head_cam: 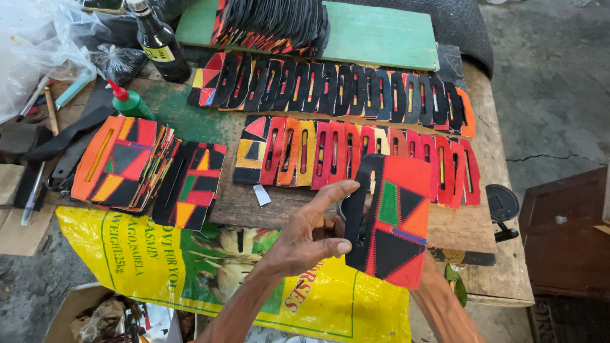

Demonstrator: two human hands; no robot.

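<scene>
Yellow printed sack (159,267) nearest, draped over table edge. Left hand (311,232) fingers pinch black edge of patchwork panel (391,219), held upright above sack. Right hand hidden behind panel; grip unclear. Beyond: overlapping red-orange panel row (356,155), then black-strip row (337,89), green board (381,35).

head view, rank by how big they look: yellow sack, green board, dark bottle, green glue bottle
1. yellow sack, though it lies nearest the camera, which may flatter it
2. green board, partly covered by a stack of pieces
3. dark bottle
4. green glue bottle, smallest
</scene>
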